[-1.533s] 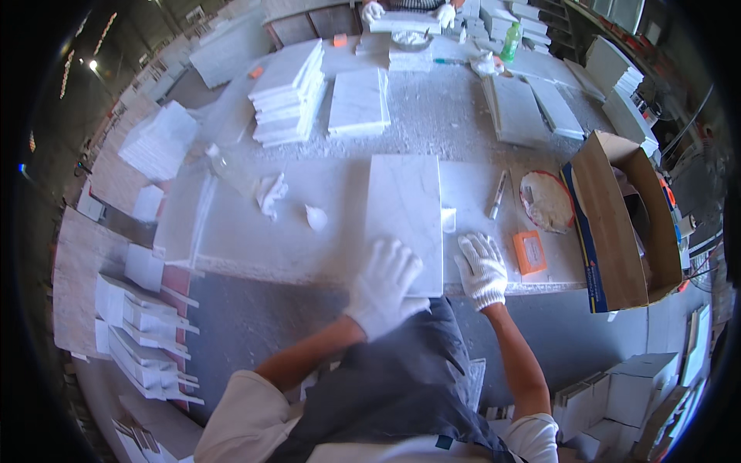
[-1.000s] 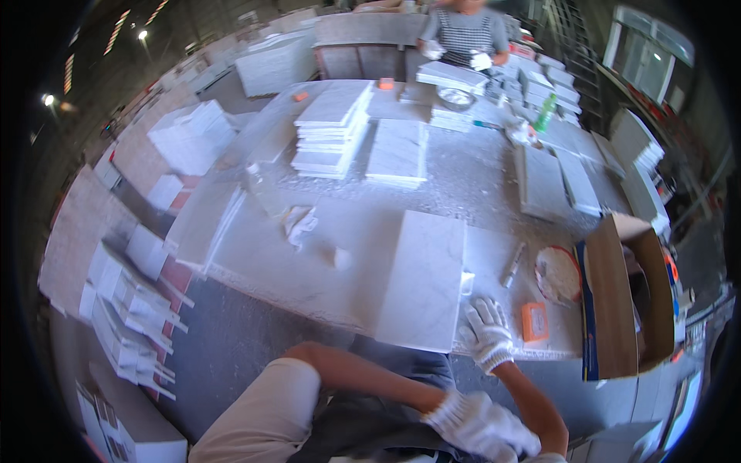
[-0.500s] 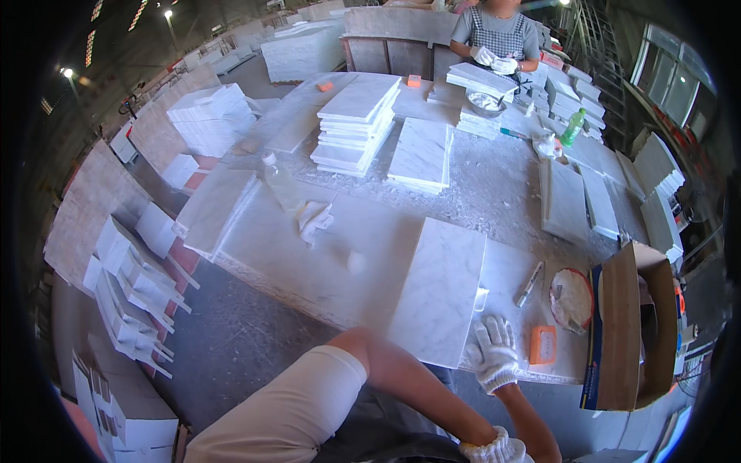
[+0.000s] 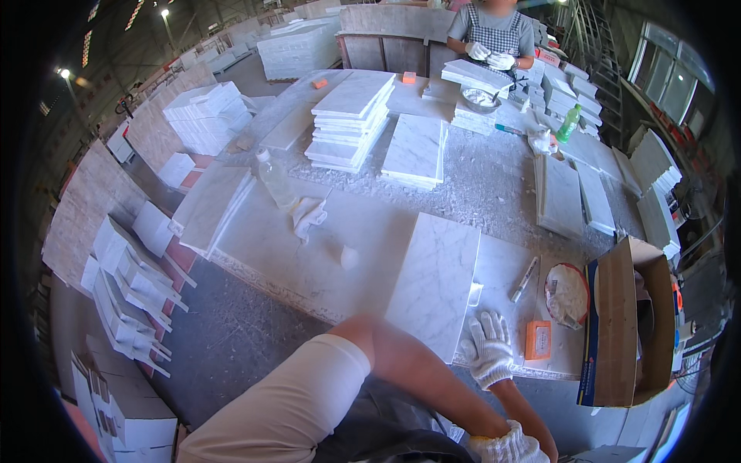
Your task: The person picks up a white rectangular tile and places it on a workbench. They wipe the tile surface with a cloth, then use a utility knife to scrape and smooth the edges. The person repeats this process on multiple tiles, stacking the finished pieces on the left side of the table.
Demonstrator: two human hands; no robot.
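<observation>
My right hand (image 4: pixel 488 351), in a white knitted glove, lies on the near edge of the work table with its fingers stretched out. It holds nothing. Just left of it is a white marble slab (image 4: pixel 434 278) with grey veins, its near corner close to the thumb. On its other side sits an orange block (image 4: pixel 538 340). My left arm reaches across in front of my body. The gloved left hand (image 4: pixel 511 449) is at the lower edge by my right forearm, its fingers out of sight.
A marker (image 4: pixel 525 279), a bowl of white paste (image 4: pixel 567 295) and a cardboard box (image 4: pixel 629 324) stand to the right. Left are a clear bottle (image 4: pixel 274 181) and a cloth (image 4: pixel 309 217). Farther off are stacked slabs (image 4: pixel 351 123), a green bottle (image 4: pixel 569 125) and a gloved co-worker (image 4: pixel 494 38).
The whole view has shifted slightly to the left. My left glove has moved a little to the right at the lower edge. My right hand stays flat in the same place.
</observation>
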